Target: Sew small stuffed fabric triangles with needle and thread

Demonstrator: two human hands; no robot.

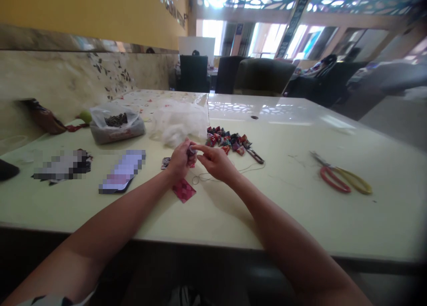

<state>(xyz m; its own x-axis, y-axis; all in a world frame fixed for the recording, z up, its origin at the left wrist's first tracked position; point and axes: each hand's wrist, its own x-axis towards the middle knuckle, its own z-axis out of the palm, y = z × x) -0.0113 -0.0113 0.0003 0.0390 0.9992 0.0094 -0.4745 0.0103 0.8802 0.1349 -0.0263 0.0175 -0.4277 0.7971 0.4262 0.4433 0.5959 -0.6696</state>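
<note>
My left hand (pixel 181 160) is closed around a small piece of greyish-purple cloth (pixel 191 150), most of it hidden by the fingers. The index finger of my right hand (pixel 215 160) stretches out and presses at the top of that cloth; its thumb stands apart below. Under my left wrist lies a pink checked fabric square (pixel 184 191), with a dark patterned piece (pixel 165 163) beside the hand. Just beyond sits a clear plastic bag (pixel 190 114) with white fluffy stuffing (pixel 175 134). A loose thread (pixel 213 179) trails under my right hand.
Several small colourful stuffed fabric pieces (pixel 228 140) lie heaped behind my right hand, next to thread snips (pixel 255 155). Scissors (pixel 336 177) with red and yellow handles rest at right. Leftward are a phone (pixel 123 171), dark fabric scraps (pixel 63 166) and a filled plastic bag (pixel 116 130).
</note>
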